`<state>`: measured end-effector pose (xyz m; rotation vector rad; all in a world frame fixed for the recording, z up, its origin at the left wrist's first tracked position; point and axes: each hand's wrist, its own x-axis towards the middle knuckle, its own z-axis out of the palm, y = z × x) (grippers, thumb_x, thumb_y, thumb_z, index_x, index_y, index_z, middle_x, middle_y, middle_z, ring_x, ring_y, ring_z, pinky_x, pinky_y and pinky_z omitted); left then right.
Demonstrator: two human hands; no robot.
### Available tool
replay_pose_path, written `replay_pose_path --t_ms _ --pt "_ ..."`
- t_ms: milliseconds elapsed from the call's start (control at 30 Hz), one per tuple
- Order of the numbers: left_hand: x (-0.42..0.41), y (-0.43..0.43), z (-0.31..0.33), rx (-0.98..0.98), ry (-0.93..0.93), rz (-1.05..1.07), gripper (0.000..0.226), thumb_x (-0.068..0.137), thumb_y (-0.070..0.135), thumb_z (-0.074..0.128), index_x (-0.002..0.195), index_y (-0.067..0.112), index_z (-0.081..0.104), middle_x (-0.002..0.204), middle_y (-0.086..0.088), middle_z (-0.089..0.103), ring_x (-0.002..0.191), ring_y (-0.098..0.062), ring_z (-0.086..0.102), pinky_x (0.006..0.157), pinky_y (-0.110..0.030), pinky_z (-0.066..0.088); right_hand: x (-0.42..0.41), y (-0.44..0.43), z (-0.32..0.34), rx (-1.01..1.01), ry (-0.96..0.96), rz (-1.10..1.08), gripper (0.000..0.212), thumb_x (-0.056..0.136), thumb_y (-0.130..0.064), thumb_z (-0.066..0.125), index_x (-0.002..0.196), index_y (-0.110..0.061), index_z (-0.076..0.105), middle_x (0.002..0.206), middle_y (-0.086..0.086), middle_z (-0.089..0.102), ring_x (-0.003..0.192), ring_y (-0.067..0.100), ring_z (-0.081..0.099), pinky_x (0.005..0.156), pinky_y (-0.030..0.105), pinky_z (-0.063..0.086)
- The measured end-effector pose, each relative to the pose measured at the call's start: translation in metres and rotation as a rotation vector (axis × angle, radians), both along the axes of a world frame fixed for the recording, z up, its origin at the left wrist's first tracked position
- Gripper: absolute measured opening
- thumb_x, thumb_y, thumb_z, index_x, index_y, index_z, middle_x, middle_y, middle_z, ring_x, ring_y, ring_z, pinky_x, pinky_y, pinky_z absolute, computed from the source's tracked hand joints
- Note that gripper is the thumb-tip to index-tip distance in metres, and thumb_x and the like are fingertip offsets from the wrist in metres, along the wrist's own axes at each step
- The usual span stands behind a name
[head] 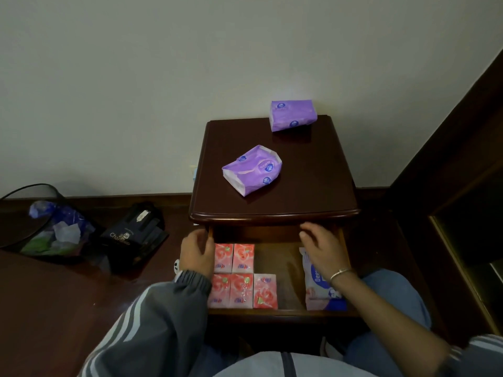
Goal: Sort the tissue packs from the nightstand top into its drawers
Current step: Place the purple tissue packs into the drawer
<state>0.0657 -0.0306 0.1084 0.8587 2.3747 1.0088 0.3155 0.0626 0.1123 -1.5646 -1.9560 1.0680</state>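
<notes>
Two purple tissue packs lie on the dark nightstand top [307, 186]: one [251, 170] near the front left, one [292, 115] at the back by the wall. The top drawer [283, 312] stands pulled out. Several small pink tissue packs [243, 276] fill its left half, and a white and blue pack [319, 292] lies at its right side. My left hand [197, 253] rests at the drawer's left edge over the pink packs. My right hand [322, 247] hovers over the white and blue pack with fingers loosely bent. Neither hand holds a pack.
A black wire wastebasket [40, 221] with crumpled paper lies left on the dark floor. A black bag [136, 238] sits beside it. Dark wooden furniture [462, 186] stands to the right. My knees flank the drawer.
</notes>
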Motion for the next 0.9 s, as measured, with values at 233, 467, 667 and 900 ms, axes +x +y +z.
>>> replay_pose_path --t_ms 233,467,667,900 --pt "-0.009 0.095 0.04 0.061 0.216 -0.205 0.044 0.09 0.018 0.061 0.129 0.001 0.052 0.129 -0.021 0.052 0.123 -0.033 0.046 0.104 -0.036 0.034 0.013 0.1 0.023 0.216 -0.17 -0.041 0.035 0.095 -0.025 0.05 0.126 -0.011 0.054 0.127 0.007 0.057 0.12 0.021 0.05 0.097 0.03 0.04" --pt "-0.029 0.181 0.035 -0.027 0.005 -0.09 0.056 0.09 0.032 0.061 0.137 0.007 0.044 0.139 -0.018 0.044 0.127 -0.032 0.044 0.107 -0.039 0.035 -0.013 0.193 0.028 0.238 -0.226 -0.055 0.038 0.095 -0.025 0.049 0.126 -0.005 0.054 0.127 0.015 0.057 0.119 0.031 0.051 0.1 0.038 0.039" --pt "-0.037 0.221 0.009 -0.119 0.071 -0.082 0.032 0.085 0.033 0.06 0.115 0.022 0.063 0.116 -0.007 0.063 0.111 -0.029 0.055 0.096 -0.038 0.042 -0.041 0.257 0.018 0.274 -0.233 -0.103 0.039 0.093 -0.025 0.051 0.127 -0.007 0.051 0.127 0.017 0.054 0.117 0.033 0.05 0.098 0.04 0.041" --pt "-0.038 0.221 -0.02 0.082 0.281 -0.011 0.013 0.089 0.025 0.059 0.095 0.016 0.066 0.096 -0.006 0.063 0.088 -0.025 0.058 0.075 -0.031 0.036 -0.071 0.348 0.021 0.168 0.072 -0.448 0.055 0.089 -0.031 0.058 0.132 0.0 0.041 0.135 0.018 0.047 0.123 0.031 0.047 0.102 0.035 0.038"
